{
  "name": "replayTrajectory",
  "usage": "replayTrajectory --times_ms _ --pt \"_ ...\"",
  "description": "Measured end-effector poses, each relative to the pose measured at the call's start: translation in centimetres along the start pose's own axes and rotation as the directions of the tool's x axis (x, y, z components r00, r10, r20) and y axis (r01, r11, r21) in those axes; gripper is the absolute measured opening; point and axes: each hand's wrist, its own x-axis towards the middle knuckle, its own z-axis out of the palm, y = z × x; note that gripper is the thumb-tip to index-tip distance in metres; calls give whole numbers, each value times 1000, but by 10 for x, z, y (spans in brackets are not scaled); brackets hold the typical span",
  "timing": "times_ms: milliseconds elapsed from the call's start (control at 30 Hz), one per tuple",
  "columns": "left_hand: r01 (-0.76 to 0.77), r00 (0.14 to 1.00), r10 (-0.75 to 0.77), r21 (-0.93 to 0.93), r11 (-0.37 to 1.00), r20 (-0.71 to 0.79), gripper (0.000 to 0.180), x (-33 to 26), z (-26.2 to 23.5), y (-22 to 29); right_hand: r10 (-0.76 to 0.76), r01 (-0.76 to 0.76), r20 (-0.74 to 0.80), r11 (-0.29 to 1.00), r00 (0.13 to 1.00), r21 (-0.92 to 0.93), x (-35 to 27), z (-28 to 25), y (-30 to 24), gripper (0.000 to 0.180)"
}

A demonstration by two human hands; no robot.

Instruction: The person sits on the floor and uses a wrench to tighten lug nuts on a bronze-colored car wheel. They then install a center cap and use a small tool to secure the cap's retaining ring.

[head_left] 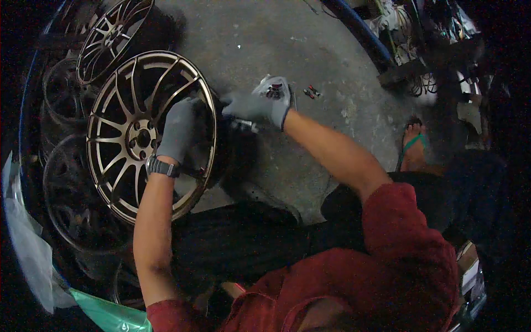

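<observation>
A bronze multi-spoke wheel rim point(134, 119) stands tilted in front of me on the left, without a tyre. My left hand point(180, 130), in a grey glove and with a watch at the wrist, reaches over the spokes into the rim's right side. Its fingers are hidden or too dark to make out. My right hand point(257, 106), also gloved, is at the rim's outer right edge. Its fingers are drawn together and blurred, and what they hold cannot be made out. Just below it shows a silvery metal piece point(243, 125), partly hidden.
A clear plastic bag point(272, 86) with small dark parts lies beyond my right hand on the concrete floor point(326, 50). Small red-and-black pieces point(311, 92) lie beside it. Another rim point(113, 41) leans at the far left, with dark rims point(72, 193) along the left side.
</observation>
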Motion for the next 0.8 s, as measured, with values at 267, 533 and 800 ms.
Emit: replayTrajectory --times_ms 267,533,800 --pt "-120 983 124 32 992 -138 16 -6 26 -39 -319 186 72 345 945 -920 19 -45 -59 34" --pt "33 999 -33 -19 999 9 15 -8 4 -9 -386 252 72 439 920 -863 12 -39 -49 25" --pt "3 1000 -3 -42 999 -8 10 3 0 2 -256 -22 -102 295 961 -955 25 -54 -26 34"
